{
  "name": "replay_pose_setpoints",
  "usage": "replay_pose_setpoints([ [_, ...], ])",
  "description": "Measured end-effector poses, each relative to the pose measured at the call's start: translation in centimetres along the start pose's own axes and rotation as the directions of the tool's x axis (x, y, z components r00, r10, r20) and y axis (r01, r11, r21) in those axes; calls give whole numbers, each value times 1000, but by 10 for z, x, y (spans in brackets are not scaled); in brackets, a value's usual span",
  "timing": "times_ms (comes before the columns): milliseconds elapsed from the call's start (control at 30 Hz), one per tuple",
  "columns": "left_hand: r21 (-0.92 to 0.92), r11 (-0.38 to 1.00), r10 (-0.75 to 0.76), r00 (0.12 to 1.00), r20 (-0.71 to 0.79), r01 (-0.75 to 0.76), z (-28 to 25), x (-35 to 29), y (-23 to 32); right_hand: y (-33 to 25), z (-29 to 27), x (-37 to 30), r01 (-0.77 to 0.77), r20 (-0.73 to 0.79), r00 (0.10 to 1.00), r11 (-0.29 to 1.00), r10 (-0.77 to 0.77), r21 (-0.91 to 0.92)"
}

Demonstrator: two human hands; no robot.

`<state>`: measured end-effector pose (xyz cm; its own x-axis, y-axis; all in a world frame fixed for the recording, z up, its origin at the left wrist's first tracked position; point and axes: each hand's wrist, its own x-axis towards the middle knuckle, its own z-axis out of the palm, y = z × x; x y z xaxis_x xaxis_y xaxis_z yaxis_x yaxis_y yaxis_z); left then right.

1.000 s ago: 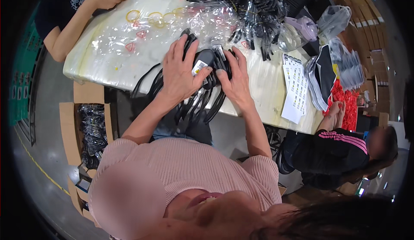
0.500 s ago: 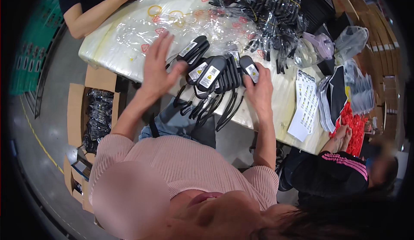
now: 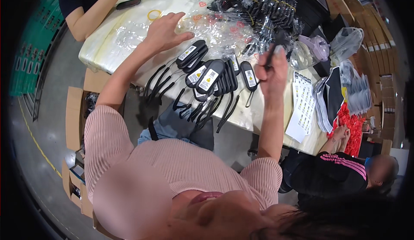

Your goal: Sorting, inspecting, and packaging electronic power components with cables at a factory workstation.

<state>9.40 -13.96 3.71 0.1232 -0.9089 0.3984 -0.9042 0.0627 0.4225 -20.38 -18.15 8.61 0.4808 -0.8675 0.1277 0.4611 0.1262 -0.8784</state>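
Observation:
My left hand [image 3: 166,34], fingers spread, hovers over the clear plastic film beyond the left stack of black handheld devices [image 3: 192,52]. These rounded devices carry white labels and black wrist straps. A bigger middle pile of devices [image 3: 211,77] leans together near the table's front edge, straps hanging over it. To its right lies a single labelled device [image 3: 249,74], apart from my fingers. Beside that one, my right hand [image 3: 272,74] is raised and closed around a dark narrow thing [image 3: 270,56]; motion blur hides its kind.
Plastic-wrapped bundles of black devices [image 3: 271,7] fill the table's far side. Label sheets [image 3: 302,106] and a lilac-lidded container [image 3: 317,46] are at right. A co-worker's arm [image 3: 97,18] reaches in far left; another person [image 3: 340,166] sits right beside red material [image 3: 351,128].
My left hand has moved away from the stack, toward the far side. My right hand has left the single device and risen to its right, now closed around a dark thing.

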Motion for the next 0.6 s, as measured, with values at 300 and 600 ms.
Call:
replay_pose_setpoints([
  [300,-350,930,-54,985,162,108,13,50,-19,39,8,35,-44,166,984,988,69,-145],
  [600,-854,259,180,846,502,451,23,57,56,45,-3,36,36,101,995,996,-27,-85],
])
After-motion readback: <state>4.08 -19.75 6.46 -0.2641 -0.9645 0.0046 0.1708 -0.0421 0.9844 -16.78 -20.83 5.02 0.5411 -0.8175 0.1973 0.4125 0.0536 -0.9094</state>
